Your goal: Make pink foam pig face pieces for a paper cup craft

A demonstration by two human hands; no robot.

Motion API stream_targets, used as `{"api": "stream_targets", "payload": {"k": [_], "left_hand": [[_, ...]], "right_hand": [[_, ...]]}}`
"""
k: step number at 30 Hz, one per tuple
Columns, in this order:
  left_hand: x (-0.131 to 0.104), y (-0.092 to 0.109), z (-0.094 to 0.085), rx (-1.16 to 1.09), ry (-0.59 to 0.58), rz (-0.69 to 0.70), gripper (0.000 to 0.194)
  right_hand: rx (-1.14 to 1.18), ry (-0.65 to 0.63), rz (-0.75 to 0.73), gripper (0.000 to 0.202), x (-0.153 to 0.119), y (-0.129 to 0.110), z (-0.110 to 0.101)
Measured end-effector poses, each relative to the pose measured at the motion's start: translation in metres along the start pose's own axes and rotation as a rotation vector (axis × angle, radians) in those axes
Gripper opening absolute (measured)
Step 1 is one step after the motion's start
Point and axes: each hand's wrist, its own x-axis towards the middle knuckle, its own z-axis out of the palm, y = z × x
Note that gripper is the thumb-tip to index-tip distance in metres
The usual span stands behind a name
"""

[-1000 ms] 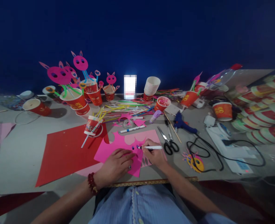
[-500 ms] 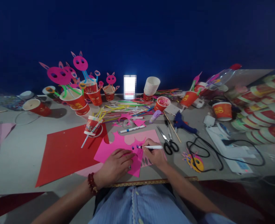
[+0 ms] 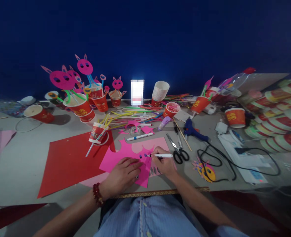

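My right hand (image 3: 164, 163) grips a white marker (image 3: 163, 155), its dark tip resting on a bright pink paper sheet (image 3: 122, 153) with scalloped cut edges. Small dark ovals are drawn on the pink paper just left of the tip. Flat on the same sheet lies my left hand (image 3: 126, 172), fingers stretched out and holding nothing. Partly under the bright sheet is a light pink sheet (image 3: 160, 144); dark leaf-like shapes show on its lower part. A second, blue-ended marker (image 3: 139, 137) lies beyond the sheets. Black-handled scissors (image 3: 181, 155) lie right of my right hand.
Red card (image 3: 71, 161) lies to the left, with a cup of yellow straws (image 3: 97, 133) on its corner. Behind are loose straws (image 3: 135, 114) and cups with pink paper figures (image 3: 62, 80). A blue glue gun (image 3: 194, 131), its cable, and stacked cups (image 3: 280, 118) stand right.
My right hand and the marker have shifted very slightly to the right. My left hand and the paper stay where they were.
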Motion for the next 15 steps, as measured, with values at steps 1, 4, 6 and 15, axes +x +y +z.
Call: {"api": "stream_targets", "payload": {"k": [1, 4, 6, 15], "left_hand": [[-0.0004, -0.0001, 0.0003, -0.004, 0.000, 0.001, 0.019], [-0.0013, -0.0002, 0.0012, -0.012, -0.002, 0.003, 0.019], [-0.0012, -0.0002, 0.0015, -0.012, 0.000, 0.000, 0.020], [0.0003, -0.0001, -0.0019, -0.001, 0.008, 0.011, 0.020]], "right_hand": [[0.004, 0.004, 0.002, 0.020, -0.0002, 0.0001, 0.0000], [0.015, 0.025, 0.007, 0.019, -0.0006, 0.0002, -0.0001], [0.021, 0.037, 0.008, 0.018, -0.0007, -0.0001, -0.0002], [0.010, -0.011, -0.011, 0.019, -0.0006, 0.0019, 0.0007]]}}
